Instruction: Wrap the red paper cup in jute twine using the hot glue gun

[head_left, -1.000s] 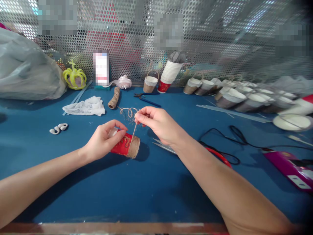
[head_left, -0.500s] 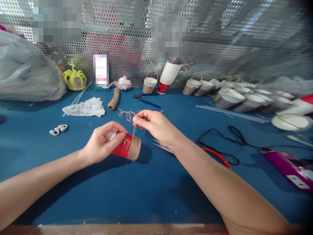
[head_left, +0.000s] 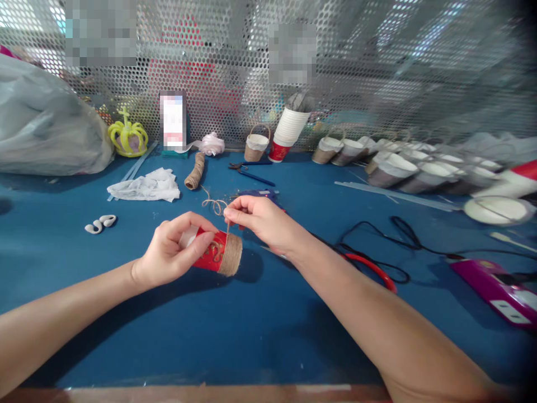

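A red paper cup point(head_left: 213, 255) lies on its side above the blue table, its mouth end toward the left. My left hand point(head_left: 174, 246) is closed around that end, thumb on the red wall. Brown jute twine point(head_left: 231, 256) wraps the cup's right-hand part in close turns. My right hand point(head_left: 251, 215) pinches the strand just above the cup, where it comes off the wrapping. From those fingers the loose twine curls back to a twine roll point(head_left: 195, 170). Behind my right hand lies a blue glue gun point(head_left: 258, 194), partly hidden. Scissors point(head_left: 274, 252) are mostly covered by my right wrist.
Pliers point(head_left: 254, 172) lie farther back. White lace-like cloth point(head_left: 146, 186) and small white curled pieces point(head_left: 100, 224) are at left. Stacked cups point(head_left: 291, 129) lean on the mesh wall. Several twine-wrapped cups point(head_left: 394, 168) fill the back right. A purple power strip point(head_left: 490, 285) sits at right with black cable.
My right hand has moved slightly down and left, closer to the cup, with the twine still pinched. The glue gun behind it shows more. My left hand keeps its hold on the cup.
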{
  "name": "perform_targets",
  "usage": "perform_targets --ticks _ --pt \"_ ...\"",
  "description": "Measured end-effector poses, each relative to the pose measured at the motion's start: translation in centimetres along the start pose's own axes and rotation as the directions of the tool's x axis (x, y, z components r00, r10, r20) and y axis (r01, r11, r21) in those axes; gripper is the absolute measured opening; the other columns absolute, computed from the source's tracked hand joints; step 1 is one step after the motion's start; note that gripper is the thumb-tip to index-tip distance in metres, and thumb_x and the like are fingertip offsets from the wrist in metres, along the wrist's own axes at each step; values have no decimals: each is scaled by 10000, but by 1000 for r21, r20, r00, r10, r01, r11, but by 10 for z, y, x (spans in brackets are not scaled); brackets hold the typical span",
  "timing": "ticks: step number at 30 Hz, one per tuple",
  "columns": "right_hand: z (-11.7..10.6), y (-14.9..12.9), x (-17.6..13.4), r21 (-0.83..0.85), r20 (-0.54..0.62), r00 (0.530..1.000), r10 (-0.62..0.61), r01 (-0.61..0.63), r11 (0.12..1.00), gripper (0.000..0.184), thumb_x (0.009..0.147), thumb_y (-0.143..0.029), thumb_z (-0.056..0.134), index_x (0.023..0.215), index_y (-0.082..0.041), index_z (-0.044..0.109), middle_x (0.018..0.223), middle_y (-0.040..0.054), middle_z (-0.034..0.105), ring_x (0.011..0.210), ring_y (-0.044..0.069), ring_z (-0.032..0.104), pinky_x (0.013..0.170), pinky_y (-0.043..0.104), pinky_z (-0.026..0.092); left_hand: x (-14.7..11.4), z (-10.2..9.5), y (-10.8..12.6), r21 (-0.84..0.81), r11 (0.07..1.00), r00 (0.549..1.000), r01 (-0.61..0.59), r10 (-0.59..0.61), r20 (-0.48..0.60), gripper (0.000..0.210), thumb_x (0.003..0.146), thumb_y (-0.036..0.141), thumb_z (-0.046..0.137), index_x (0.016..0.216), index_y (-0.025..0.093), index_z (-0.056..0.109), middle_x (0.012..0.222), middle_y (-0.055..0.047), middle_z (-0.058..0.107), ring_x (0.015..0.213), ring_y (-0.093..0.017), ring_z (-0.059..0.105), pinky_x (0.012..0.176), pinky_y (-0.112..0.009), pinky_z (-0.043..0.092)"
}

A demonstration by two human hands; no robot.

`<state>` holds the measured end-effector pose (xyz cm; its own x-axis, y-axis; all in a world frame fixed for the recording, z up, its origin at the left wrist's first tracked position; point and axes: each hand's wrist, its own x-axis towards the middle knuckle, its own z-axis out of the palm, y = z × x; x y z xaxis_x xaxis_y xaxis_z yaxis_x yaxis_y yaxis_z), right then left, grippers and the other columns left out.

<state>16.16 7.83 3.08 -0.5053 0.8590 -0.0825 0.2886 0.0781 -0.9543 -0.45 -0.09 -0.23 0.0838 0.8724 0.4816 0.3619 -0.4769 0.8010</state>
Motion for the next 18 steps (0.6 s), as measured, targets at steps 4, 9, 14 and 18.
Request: perform_targets --ticks 4,9,14,18 --pt "-1 -1 0 2 -7 1000 6 -6 1000 88 762 -204 590 686 -163 572 657 -9 604 630 108 537 642 263 406 0 0 -1 0 1000 1000 -24 24 -5 69 817 197 553 808 144 598 570 25 556 433 -47 396 413 -156 341" --pt "-2 -4 0 10 -36 999 -17 18 1000 100 766 -189 586 674 -160 563 641 -11 593 612 103 523 616 258 396 1 0 -3 -2 1000 1000 -21 21 -9 57 817 182 554 818 145 598 619 13 587 468 -52 428 442 -158 363" --pt "-2 -3 -1 -16 -18 1000 3 -4 1000 95 770 -205 588 689 -158 569 665 -6 595 628 104 522 634 258 393 -1 0 -3 5 1000 1000 -22 22 -11 58 819 182 554 821 150 602 575 24 566 451 -54 413 432 -160 354" --pt "0 0 -1 -26 8 1000 16 -16 1000 98 771 -216 587 696 -155 570 673 0 596 636 108 518 641 258 390 -2 -1 -1 23 998 999 -52 53 -12 48 813 175 559 816 155 602 536 36 545 432 -53 395 421 -157 345"
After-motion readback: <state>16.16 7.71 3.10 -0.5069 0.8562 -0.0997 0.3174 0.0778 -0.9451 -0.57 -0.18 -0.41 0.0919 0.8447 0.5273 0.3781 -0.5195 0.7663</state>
